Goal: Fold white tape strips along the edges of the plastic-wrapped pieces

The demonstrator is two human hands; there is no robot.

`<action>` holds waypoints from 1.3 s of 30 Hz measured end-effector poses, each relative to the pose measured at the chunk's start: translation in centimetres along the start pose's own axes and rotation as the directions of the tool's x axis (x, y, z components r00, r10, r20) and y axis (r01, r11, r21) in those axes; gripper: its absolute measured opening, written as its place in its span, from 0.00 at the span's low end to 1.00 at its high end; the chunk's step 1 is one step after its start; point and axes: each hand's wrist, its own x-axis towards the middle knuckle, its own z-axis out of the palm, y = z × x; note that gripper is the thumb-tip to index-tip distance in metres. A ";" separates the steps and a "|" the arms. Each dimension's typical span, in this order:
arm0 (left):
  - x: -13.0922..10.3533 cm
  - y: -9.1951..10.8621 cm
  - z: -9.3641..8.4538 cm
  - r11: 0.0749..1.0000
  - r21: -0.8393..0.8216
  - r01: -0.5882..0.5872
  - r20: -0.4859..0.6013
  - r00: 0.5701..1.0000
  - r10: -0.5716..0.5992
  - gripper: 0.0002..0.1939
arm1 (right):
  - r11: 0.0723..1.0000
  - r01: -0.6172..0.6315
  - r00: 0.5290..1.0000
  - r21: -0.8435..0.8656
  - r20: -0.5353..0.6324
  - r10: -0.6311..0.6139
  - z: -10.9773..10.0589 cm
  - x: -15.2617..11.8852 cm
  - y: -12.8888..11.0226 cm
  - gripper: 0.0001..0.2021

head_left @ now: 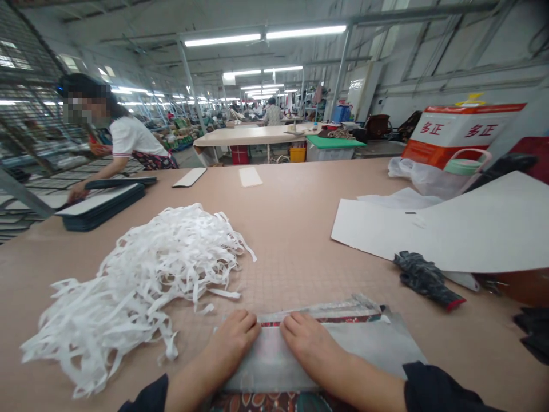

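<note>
A grey-white sheet (369,346) lies on the table right in front of me. Along its far edge runs a narrow red and dark patterned strip (351,319), with a crinkled clear film (360,303) beyond it. My left hand (235,339) is closed on the left part of that far edge, fingers bent and together. Close beside it, my right hand (311,346) is closed the same way near the middle of the edge. My fingertips are partly hidden. Patterned cloth (274,402) shows under the near side.
Tangled white strips (171,269) are heaped on the left. A dark glove (429,280) and large white board (450,234) lie right, near an orange and white box (461,134). A co-worker (132,137) reaches beside stacked dark-edged panels (105,209) at the far left.
</note>
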 end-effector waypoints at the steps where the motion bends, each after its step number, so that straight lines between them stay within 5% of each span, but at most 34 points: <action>1: -0.5 -0.2 0.0 1.000 -0.014 0.020 -0.008 1.000 -0.020 0.08 | 1.000 -0.014 0.999 0.004 0.032 0.014 -0.1 0.3 0.1 0.03; 5: -2.2 -0.8 0.2 0.982 -0.076 0.172 -0.047 0.983 -0.176 0.08 | 0.983 -0.111 0.987 0.144 0.134 0.092 -0.6 2.7 -0.2 0.08; 10: -3.7 -0.6 1.0 0.901 -0.214 0.377 -0.125 0.904 -0.408 0.06 | 0.910 -0.190 0.978 0.368 0.148 0.144 0.2 6.3 -2.0 0.08; 14: -4.3 -0.1 1.7 0.920 -0.162 0.356 -0.151 0.913 -0.379 0.09 | 0.932 -0.168 0.984 0.322 0.112 0.139 1.3 6.7 -2.8 0.04; 17: -4.5 0.2 2.1 0.936 -0.115 0.332 -0.170 0.922 -0.347 0.09 | 0.977 0.073 0.997 0.201 0.009 -0.076 1.9 5.8 -2.8 0.04; 20: -4.7 0.4 2.1 0.939 -0.099 0.330 -0.185 0.921 -0.343 0.09 | 0.948 0.284 0.959 0.146 -0.028 -0.283 2.0 5.1 -2.4 0.06; 27: -4.8 0.7 2.0 0.937 -0.094 0.337 -0.215 0.912 -0.349 0.07 | 0.927 -0.067 0.998 0.370 0.034 0.058 2.1 6.6 -2.6 0.09; 29: -4.8 0.7 2.0 0.938 -0.090 0.335 -0.238 0.907 -0.347 0.08 | 0.947 -0.017 1.000 0.321 -0.003 0.019 2.2 6.5 -3.1 0.07; 34: -4.7 0.7 2.3 0.935 -0.100 0.340 -0.296 0.887 -0.354 0.10 | 0.938 0.313 0.950 0.147 -0.062 -0.307 2.0 5.7 -3.2 0.05; 39: -4.7 0.7 2.3 0.930 -0.095 0.355 -0.272 0.890 -0.367 0.08 | 0.968 0.170 0.985 0.184 -0.035 -0.167 1.5 5.0 -2.8 0.04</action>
